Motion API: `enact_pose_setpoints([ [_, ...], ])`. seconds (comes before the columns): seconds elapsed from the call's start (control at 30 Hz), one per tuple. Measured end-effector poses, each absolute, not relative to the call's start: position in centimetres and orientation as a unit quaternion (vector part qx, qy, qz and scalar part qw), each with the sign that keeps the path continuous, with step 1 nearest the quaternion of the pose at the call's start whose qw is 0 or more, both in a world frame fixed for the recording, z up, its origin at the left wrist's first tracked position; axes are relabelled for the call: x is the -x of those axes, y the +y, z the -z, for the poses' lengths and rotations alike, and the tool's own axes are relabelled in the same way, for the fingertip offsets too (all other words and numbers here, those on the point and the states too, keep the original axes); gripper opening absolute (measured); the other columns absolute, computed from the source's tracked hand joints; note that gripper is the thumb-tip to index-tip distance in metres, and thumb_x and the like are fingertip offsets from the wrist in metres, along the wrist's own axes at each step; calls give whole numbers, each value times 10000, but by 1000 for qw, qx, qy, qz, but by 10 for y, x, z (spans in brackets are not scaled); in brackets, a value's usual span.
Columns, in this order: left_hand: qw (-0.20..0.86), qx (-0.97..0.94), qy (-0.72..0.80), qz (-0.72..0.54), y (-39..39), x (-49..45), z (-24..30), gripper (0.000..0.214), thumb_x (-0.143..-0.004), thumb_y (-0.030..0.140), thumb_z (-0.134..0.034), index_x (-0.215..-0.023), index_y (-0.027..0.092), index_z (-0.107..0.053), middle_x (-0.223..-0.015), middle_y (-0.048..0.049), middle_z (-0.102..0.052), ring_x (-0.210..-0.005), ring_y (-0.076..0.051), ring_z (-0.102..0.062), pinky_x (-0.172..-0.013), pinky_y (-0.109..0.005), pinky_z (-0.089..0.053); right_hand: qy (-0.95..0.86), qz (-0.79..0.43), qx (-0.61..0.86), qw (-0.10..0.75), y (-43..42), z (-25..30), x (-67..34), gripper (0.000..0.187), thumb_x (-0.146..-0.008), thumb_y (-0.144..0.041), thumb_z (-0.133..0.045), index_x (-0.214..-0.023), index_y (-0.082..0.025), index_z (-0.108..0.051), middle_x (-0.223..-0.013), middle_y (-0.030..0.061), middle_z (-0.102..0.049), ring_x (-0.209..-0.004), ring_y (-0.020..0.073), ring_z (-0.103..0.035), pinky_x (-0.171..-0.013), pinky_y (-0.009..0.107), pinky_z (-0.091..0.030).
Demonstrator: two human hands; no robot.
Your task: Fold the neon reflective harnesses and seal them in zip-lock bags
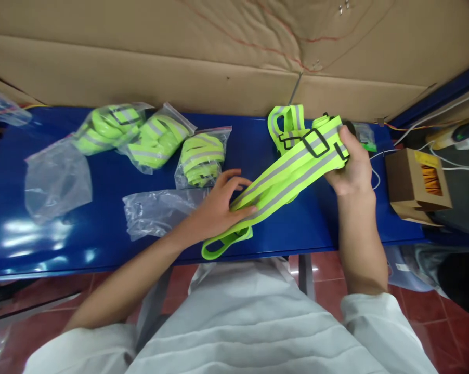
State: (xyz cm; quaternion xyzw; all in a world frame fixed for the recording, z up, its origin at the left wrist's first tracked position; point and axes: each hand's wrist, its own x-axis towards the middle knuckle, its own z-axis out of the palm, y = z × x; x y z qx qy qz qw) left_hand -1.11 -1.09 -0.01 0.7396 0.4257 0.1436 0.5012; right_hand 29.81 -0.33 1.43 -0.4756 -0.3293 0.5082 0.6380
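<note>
A neon-yellow reflective strap [285, 179] with grey stripes and black buckles stretches between my hands over the blue table. My right hand [353, 163] grips its upper end, near the buckles. Lower down, my left hand [229, 202] has its thumb and fingers around the folded strap, and a loop hangs below it. Behind the held strap lies another bundle of neon strap [287, 127] with a black buckle. A clear plastic bag [156, 210] lies flat under and beside my left forearm.
Three clear bags of folded neon straps [109, 127] lie along the back left of the blue table [113, 259]. Another plastic bag [59, 176] is at left. A cardboard box [414, 182] and white cables stand at right. A brown panel [141, 72] rises behind.
</note>
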Motion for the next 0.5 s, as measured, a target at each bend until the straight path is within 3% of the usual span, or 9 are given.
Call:
enact_pose_setpoints([
  [0.1,686,-623,372,-52,-9,37,-9,503,-783,580,-819,-1075,191,-687,-953,-38,-719,-825,-211,-696,-738,-307,-569,-343,-493,484,637,-2,-14,-303,357,-831,-531,-793,-1068,-267,-759,-1142,10,-791,-1284,316,-672,-1009,479,-628],
  [0.17,797,-488,330,-133,-14,52,-10,484,-686,524,-910,-951,181,-694,-799,-6,-700,-667,-158,-651,-617,-251,-523,-339,-491,476,646,-2,-14,-304,349,-825,-517,-805,-1063,-266,-759,-1173,19,-786,-1283,320,-668,-1006,484,-627],
  [0.23,843,-359,305,-259,-25,59,-6,469,-658,484,-935,-929,207,-669,-739,16,-682,-658,-163,-663,-631,-265,-545,-329,-495,458,661,-1,-13,-305,304,-842,-474,-797,-1051,-256,-762,-1198,27,-781,-1281,308,-667,-1020,472,-616],
  [0.3,859,-290,290,-306,-38,59,1,438,-733,521,-878,-977,252,-633,-698,25,-667,-772,-240,-726,-738,-375,-615,-317,-497,446,674,1,-13,-307,262,-867,-435,-767,-1040,-238,-769,-1196,37,-783,-1284,291,-664,-1048,449,-594],
  [0.4,847,-294,296,-331,-53,52,15,529,-689,446,-921,-1085,305,-601,-887,28,-727,-899,-286,-748,-830,-509,-642,-302,-499,443,681,3,-13,-308,270,-875,-401,-737,-1058,-208,-785,-1177,48,-790,-1277,283,-662,-1071,420,-573],
  [0.43,828,-311,310,-348,-57,50,20,570,-658,387,-944,-1112,307,-609,-1070,14,-737,-939,-273,-743,-849,-494,-643,-299,-502,444,679,3,-14,-308,268,-878,-394,-730,-1063,-210,-789,-1182,43,-790,-1267,282,-667,-1067,414,-575],
  [0.5,762,-370,367,-384,-64,45,26,547,-666,324,-937,-1127,276,-646,-1434,-28,-615,-1095,-260,-708,-921,-419,-619,-294,-508,447,675,2,-15,-308,231,-897,-375,-712,-1057,-232,-798,-1194,23,-787,-1233,272,-683,-1039,402,-592],
])
